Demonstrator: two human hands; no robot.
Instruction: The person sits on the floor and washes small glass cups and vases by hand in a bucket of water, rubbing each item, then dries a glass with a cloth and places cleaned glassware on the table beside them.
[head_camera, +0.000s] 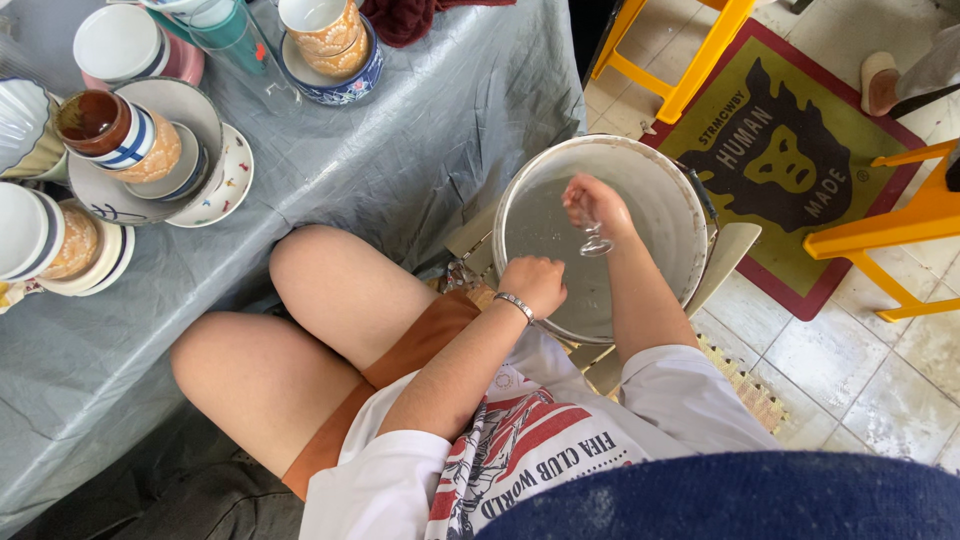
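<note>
A white bucket (668, 190) holding water stands on the floor beside my crossed legs. My right hand (593, 203) is over the water and pinches a small clear glass piece (597, 243) that hangs down from the fingers, just above or touching the surface. My left hand (535, 284), with a metal bracelet on the wrist, is closed into a fist at the bucket's near rim; I cannot tell whether it grips the rim.
A grey plastic sheet (400, 140) on the left carries several stacked ceramic bowls (150, 150), cups (325, 35) and saucers. A patterned mat (790, 160) and yellow stool legs (690, 75) lie beyond the bucket on the tiled floor. Another person's foot (880, 80) shows top right.
</note>
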